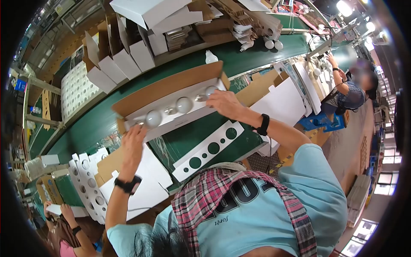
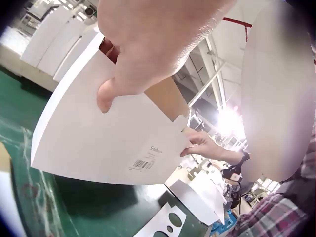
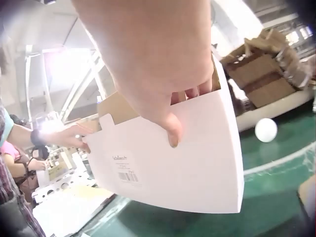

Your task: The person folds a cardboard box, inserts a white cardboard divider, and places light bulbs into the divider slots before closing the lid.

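A long white carton [image 1: 180, 123] with a raised brown flap [image 1: 167, 88] is held over the green work surface. Inside lie several light bulbs, among them a round one [image 1: 153, 119] near the left end and another [image 1: 184, 105] mid-box. My left hand [image 1: 133, 145] grips the carton's left end, thumb outside on the white wall and fingers over the rim. At the other end my right hand [image 1: 227, 105] holds the wall the same way, beside a bulb [image 1: 211, 91]. A printed barcode label [image 3: 127, 173] shows on the carton's outer face.
A white cardboard insert [image 1: 217, 138] with round holes lies between me and the carton. Flattened white cartons [image 1: 139, 182] lie at left, more [image 1: 282, 100] at right. Beyond stand upright boxes [image 1: 128, 58] and a single bulb [image 1: 210, 57]. Other people work at both sides.
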A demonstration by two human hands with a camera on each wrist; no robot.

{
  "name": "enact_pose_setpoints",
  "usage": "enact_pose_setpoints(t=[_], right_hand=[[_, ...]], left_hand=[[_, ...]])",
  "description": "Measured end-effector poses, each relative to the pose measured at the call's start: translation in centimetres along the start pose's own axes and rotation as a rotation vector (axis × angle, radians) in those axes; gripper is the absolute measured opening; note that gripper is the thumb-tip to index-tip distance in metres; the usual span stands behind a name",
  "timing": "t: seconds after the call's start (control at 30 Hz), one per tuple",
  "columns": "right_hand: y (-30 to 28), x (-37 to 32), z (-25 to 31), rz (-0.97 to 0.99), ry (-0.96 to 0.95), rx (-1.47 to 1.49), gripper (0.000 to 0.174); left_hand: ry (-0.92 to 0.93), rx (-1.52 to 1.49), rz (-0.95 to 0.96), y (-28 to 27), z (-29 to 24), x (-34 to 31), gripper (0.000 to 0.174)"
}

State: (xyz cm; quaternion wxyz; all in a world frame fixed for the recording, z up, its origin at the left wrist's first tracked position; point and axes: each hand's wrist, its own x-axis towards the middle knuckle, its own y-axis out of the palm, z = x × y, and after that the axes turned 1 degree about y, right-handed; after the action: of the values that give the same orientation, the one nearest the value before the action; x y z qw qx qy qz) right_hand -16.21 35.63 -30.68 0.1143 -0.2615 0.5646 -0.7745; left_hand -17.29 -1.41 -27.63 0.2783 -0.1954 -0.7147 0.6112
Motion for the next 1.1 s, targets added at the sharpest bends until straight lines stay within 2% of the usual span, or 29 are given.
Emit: enact_pose_setpoints(t=[0.07,0.1,0.13,0.2,0.3,0.37,0.4,0.43,0.5,0.6,0.67,0.7,0.73,0.77,0.8,0.83,0.87,0.9,0.93,1.0,1.03,1.1], right_hand=[[-0.1,4.1,2.8,0.009,-0.033,-0.019,0.016],[0.3,6.6,4.0,-0.027,-0.073,-0.029,0.015],[1.0,9.1,5.1,-0.061,-0.109,-0.042,0.013],[4.6,14.5,6.4,-0.113,-0.186,-0.016,0.011],[9.1,21.7,8.5,-0.148,-0.243,-0.056,0.008],[12.5,25.7,9.2,-0.269,-0.281,0.027,0.003],[14.2,27.2,9.7,-0.214,-0.248,-0.029,0.004],[14.8,28.4,10.1,-0.115,-0.202,-0.008,0.006],[17.3,29.9,10.1,0.063,-0.112,0.049,0.008],[19.9,29.1,9.0,-0.158,-0.227,0.177,0.013],[14.6,28.4,9.0,0.008,-0.331,0.207,0.019],[11.3,27.8,8.5,-0.032,-0.341,0.428,0.022],[6.4,27.7,8.0,-0.101,-0.352,0.350,0.017],[2.4,27.9,6.5,-0.266,-0.354,0.424,0.016],[-3.7,28.2,5.7,-0.413,-0.339,0.166,0.018],[-7.1,28.4,4.5,-0.450,-0.125,0.185,0.017],[-8.6,29.0,0.8,-0.628,0.038,0.311,0.021],[-10.5,30.0,-3.2,-0.734,0.066,-0.093,0.023],[-13.0,31.0,-5.2,-0.703,0.019,-0.265,0.042],[-12.9,32.7,-11.0,-0.633,0.174,-0.470,0.048],[-13.5,33.4,-11.5,-0.402,0.289,-0.326,0.048],[-15.0,34.8,-11.6,0.055,0.518,-0.037,0.048]], left_hand=[[-0.063,0.054,-0.139,-2.1,3.0,-1.5,0.016],[-0.124,0.103,-0.063,-3.3,4.8,-2.2,0.020],[-0.161,0.105,-0.124,-3.8,6.7,-2.9,0.024],[-0.203,0.207,-0.173,-3.2,11.7,-4.3,0.025],[-0.366,0.259,-0.124,-2.2,17.8,-5.6,0.025],[-0.398,0.254,-0.138,-0.6,21.8,-6.6,0.024],[-0.371,0.256,-0.186,0.8,24.0,-7.2,0.023],[-0.466,0.225,-0.094,1.1,24.5,-6.9,0.020],[-0.492,0.151,-0.034,4.3,27.8,-7.8,0.025],[-0.545,0.179,0.069,4.9,28.2,-6.8,0.033],[-0.512,0.110,0.038,5.4,29.3,-7.3,0.039],[-0.513,0.083,0.024,5.7,30.5,-8.6,0.042],[-0.291,0.194,-0.148,6.3,31.1,-9.4,0.041],[-0.406,0.190,-0.089,6.9,31.8,-10.4,0.036],[-0.593,0.207,-0.010,4.5,29.2,-8.1,0.030],[-0.648,0.037,-0.086,1.5,25.9,-4.9,0.022],[-0.595,0.039,-0.243,0.9,23.8,-3.1,0.019],[-0.539,-0.077,-0.258,0.0,21.9,-1.0,0.018],[-0.498,-0.193,-0.251,0.2,20.7,0.9,0.018],[-0.401,-0.349,-0.251,1.4,19.7,4.7,0.018],[-0.349,-0.384,-0.253,2.3,19.6,6.3,0.018],[-0.258,-0.341,-0.113,5.5,21.8,7.8,0.018]])
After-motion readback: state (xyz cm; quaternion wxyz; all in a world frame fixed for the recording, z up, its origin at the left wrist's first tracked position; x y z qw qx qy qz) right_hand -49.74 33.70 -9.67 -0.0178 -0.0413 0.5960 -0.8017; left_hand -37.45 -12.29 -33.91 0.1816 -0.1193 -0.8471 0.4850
